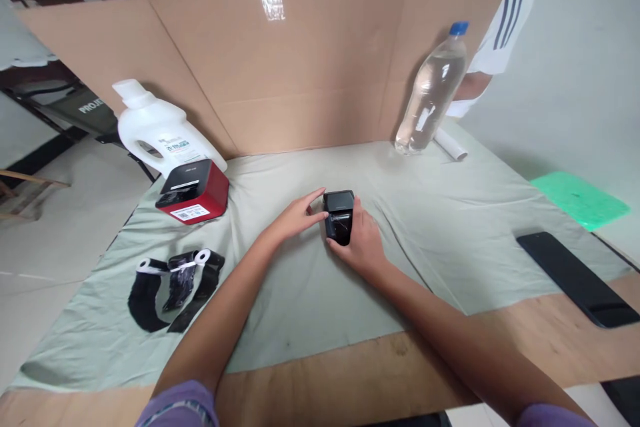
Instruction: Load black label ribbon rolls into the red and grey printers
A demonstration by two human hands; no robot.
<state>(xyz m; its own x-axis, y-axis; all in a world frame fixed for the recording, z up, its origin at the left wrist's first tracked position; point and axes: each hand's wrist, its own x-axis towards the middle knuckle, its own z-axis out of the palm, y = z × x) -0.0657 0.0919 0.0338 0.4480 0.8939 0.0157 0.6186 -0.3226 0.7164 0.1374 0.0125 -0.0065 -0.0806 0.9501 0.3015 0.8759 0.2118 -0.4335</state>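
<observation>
A small black box-shaped device point(341, 221) with a glossy front part sits on the cloth between my hands. My right hand point(364, 239) grips its right side, the thumb along the near edge and the forefinger reaching up the side. From the left, my left hand point(299, 215) steadies the device with thumb and forefinger at its left edge. The remaining fingers of that hand are partly hidden. Off to the left are several small rolls with black strips point(183, 280) hanging from them. Behind these stands a red and black box-shaped machine point(196, 190) with a white label.
A white jug point(155, 123) leans behind the red machine. A water bottle point(433, 97) tilts against the cardboard screen point(300, 67), near a white tube point(451, 145). A black phone point(580, 278) lies at the right. Someone's white sleeve point(507, 27) shows behind the screen.
</observation>
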